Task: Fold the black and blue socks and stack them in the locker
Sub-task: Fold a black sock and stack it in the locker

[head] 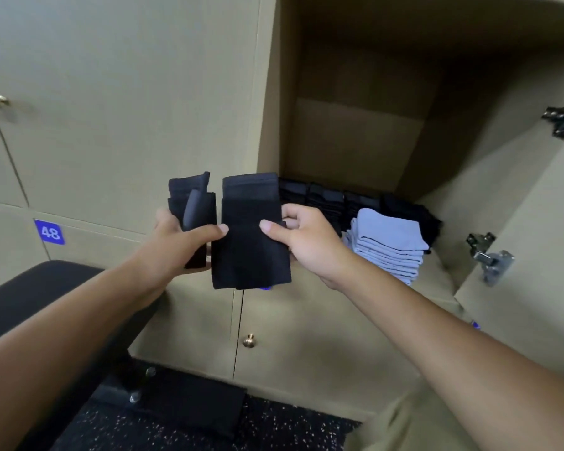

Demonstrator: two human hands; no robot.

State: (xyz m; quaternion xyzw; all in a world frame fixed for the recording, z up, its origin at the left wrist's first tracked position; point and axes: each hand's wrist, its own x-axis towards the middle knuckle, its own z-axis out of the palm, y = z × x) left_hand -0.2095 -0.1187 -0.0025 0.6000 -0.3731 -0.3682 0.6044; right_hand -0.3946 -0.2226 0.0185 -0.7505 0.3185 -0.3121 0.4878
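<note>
My left hand [179,242] grips a folded black sock bundle [192,203], held upright in front of the closed locker doors. My right hand [303,239] pinches a larger folded black sock [249,236], thumb on its front, fingers behind. Both socks hang in the air just left of the open locker [355,125]. Inside the locker, a row of black folded socks [326,200] lies along the floor. A stack of folded light-blue socks [391,245] sits at the locker's front right.
The open locker door with two metal hinges [489,258] stands at the right. Closed locker doors with brass knobs [248,340] surround the opening; one bears a blue tag "48" [49,232]. A black padded bench [39,288] is at lower left, over speckled dark floor.
</note>
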